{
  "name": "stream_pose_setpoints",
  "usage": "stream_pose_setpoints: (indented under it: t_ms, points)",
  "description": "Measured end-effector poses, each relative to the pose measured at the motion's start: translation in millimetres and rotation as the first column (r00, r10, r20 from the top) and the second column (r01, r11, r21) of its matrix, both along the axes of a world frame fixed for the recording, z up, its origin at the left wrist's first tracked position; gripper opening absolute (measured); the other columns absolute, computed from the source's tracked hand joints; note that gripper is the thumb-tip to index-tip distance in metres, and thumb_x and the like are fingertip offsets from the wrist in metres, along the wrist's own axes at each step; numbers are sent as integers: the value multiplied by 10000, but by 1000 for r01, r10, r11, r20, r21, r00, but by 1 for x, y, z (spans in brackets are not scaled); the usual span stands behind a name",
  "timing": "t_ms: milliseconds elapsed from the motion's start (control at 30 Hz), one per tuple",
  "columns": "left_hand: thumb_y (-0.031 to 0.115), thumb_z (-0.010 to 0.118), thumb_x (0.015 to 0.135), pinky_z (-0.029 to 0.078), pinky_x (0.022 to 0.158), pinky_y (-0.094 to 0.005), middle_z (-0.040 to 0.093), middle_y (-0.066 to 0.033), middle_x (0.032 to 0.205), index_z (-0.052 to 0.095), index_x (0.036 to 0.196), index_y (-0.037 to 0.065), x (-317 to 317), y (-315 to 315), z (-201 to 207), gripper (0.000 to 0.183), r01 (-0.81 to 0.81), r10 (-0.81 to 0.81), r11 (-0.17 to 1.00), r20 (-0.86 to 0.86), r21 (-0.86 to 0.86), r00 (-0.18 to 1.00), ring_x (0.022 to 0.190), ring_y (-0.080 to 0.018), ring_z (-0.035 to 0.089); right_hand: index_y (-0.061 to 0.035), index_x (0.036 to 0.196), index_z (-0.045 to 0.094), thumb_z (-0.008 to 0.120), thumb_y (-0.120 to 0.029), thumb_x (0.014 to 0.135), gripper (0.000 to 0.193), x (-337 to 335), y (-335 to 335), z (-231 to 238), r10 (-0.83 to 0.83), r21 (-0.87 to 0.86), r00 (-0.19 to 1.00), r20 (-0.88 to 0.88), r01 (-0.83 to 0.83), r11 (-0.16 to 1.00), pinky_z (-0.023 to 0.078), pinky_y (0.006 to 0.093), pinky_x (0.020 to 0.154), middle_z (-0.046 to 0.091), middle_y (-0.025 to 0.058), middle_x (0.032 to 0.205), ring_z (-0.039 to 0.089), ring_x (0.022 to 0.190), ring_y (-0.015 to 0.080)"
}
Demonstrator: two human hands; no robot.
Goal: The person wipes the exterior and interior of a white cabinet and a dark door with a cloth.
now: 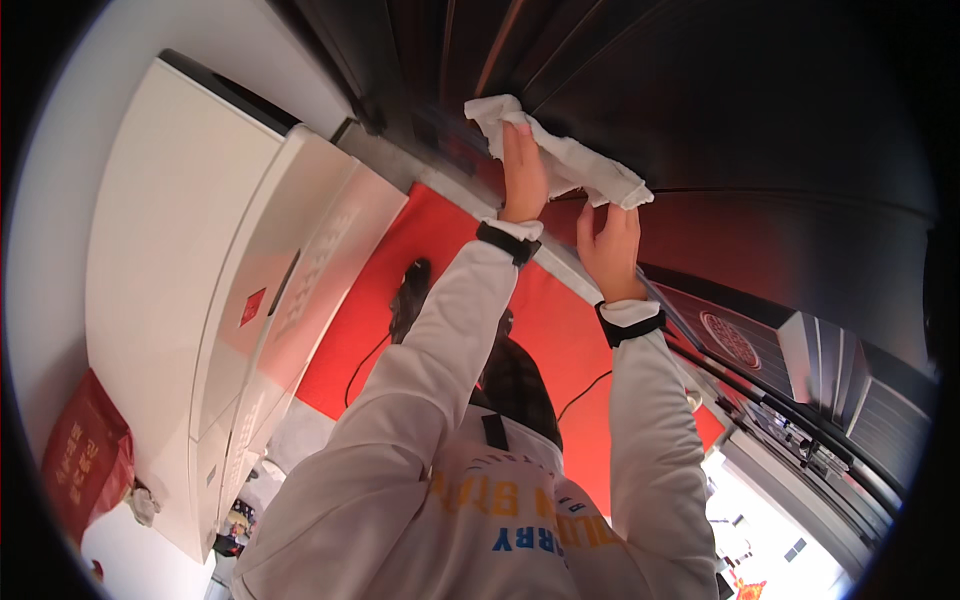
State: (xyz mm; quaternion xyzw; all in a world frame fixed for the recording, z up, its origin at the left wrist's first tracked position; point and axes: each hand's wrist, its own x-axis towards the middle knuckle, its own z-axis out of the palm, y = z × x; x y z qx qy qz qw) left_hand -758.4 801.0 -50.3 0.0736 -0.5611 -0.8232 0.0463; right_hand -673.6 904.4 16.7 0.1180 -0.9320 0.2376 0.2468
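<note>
A white cloth, creased and folded into a long strip, lies against a large dark glossy panel ahead of me. My left hand grips the cloth near its left part, fingers reaching up over it. Lower and to the right, my right hand holds the right end, its fingertips partly hidden by the cloth and its thumb apart from the fingers. Both arms are raised and stretched forward, in light sleeves with dark bands at the wrists.
A tall cream-white appliance cabinet stands at the left, with a red bag beside it. Red matting covers the floor around my dark shoe. Dark metal rails run at the right, above a bright opening.
</note>
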Motion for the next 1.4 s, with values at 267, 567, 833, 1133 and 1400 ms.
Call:
stream_pose_setpoints:
  t_ms: [267, 567, 833, 1133, 1400]
  points:
    - [258, 350, 1034, 299, 1043, -389, 437, -223, 1264, 382, 1291, -61, -1, -15, 163, 411, 6, -89, 985, -472, -175, 877, 1157, -353, 427, 89, 1189, 474, 636, -9, 814, 420, 2, -6, 110, -113, -68, 926, -361, 95, 993, 446, 494, 826, 550, 282, 1058, 536, 951, 471]
    - [269, 352, 1009, 219, 1104, -468, 298, -313, 1430, 376, 1370, -72, 2, -15, 307, 497, -132, -214, 946, -879, -295, 425, 1306, -484, 298, 100, 1221, 449, 670, -43, 787, 508, 7, 12, 234, -319, -138, 693, -647, 305, 942, 452, 483, 833, 492, 300, 1095, 513, 980, 468]
    - [104, 658, 856, 469, 872, -381, 424, -201, 1256, 585, 1262, 23, 9, 23, 339, 421, -207, -274, 908, -889, -365, 366, 1047, -334, 508, 30, 1339, 419, 730, -187, 708, 736, 17, 47, 287, -481, -229, 468, -741, 497, 837, 380, 496, 932, 430, 265, 1234, 446, 1098, 451]
    - [133, 693, 850, 499, 670, -282, 489, -154, 1147, 563, 1288, 50, 59, 58, 339, 464, -17, -474, 850, -779, -526, 411, 815, -192, 558, 39, 1310, 436, 670, -135, 782, 603, 85, 97, 258, -688, -346, 446, -573, 629, 696, 437, 463, 882, 476, 267, 1185, 496, 1047, 436]
    - [172, 706, 845, 478, 600, -283, 606, -111, 966, 511, 1257, 34, 82, 73, 280, 475, 34, -581, 718, -572, -695, 579, 616, -146, 550, 45, 1228, 477, 616, -109, 801, 475, 116, 125, 163, -631, -182, 673, -387, 615, 767, 430, 478, 931, 535, 253, 1156, 501, 1079, 446]
